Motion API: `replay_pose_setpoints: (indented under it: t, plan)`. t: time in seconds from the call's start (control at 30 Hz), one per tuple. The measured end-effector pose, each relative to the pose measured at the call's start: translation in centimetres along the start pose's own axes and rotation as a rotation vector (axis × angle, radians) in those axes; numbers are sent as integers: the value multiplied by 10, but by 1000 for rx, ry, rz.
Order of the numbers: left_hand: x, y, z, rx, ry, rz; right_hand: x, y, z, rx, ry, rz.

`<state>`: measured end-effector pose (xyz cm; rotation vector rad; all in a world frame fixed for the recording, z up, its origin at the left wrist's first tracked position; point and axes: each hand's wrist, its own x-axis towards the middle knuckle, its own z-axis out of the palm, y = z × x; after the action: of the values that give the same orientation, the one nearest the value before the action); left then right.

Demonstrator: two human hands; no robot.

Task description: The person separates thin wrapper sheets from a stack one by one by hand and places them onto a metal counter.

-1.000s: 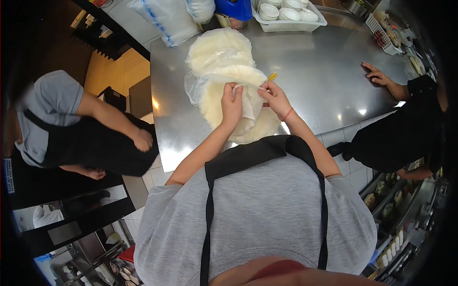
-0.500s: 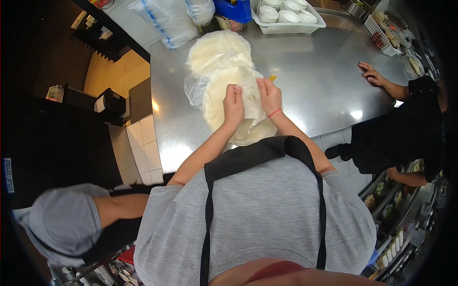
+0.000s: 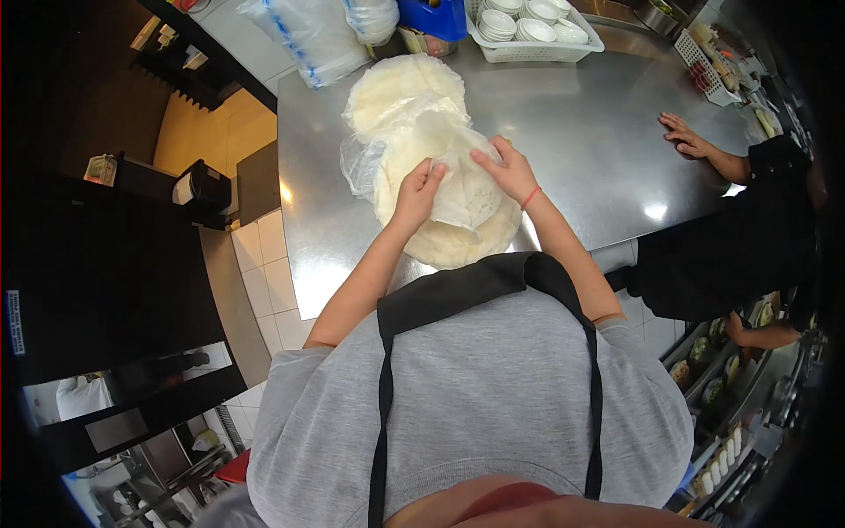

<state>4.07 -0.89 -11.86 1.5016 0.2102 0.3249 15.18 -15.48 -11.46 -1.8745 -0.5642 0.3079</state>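
A thin, translucent white rice paper sheet is stretched between my hands, above the near pile. My left hand pinches its left edge between thumb and fingers. On the other side, my right hand, with a red band at the wrist, grips the upper right edge. Beneath lies a pile of round, pale rice paper sheets, partly covered by the held one. Farther back, a second round pile lies against it. Crumpled clear plastic sticks out at the left of the piles.
The piles lie on a steel table. At its back are plastic-wrapped packs, a blue container and a white basket of small bowls. A co-worker in black stands at the right, one hand on the table.
My hands have tilted outward and hold the sheet spread wider and flatter. My right hand has shifted slightly right. The person at the lower left has mostly left the view.
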Motion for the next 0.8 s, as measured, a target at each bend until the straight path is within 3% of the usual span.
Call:
replay_pose_setpoints:
  t: [0.03,0.1,0.17,0.27,0.33,0.4,0.5,0.53,0.7,0.8]
  plan:
    - [-1,-1,-1,-24,-79,-53,0,-3,2,0,3,1]
    - [-4,-2,2,20,-121,-40,1,-8,7,80,-29,-225]
    - [-5,-1,6,63,-159,-23,2,-12,6,135,-53,-197]
    - [-5,7,10,-7,28,6,-1,-27,3,125,-96,-136]
    - [-1,25,13,165,158,216,-6,-39,3,61,-108,-104]
    - [1,41,25,232,205,243,-11,-48,6,-33,-28,-328]
    - [6,46,23,274,220,198,-16,-54,6,-60,65,-465]
    - [8,46,19,250,188,125,-16,-56,3,-61,67,-466]
    - [17,36,-1,217,229,187,-17,-47,-18,-46,180,-230]
    - [12,41,5,272,211,159,-16,-40,-20,5,31,-204]
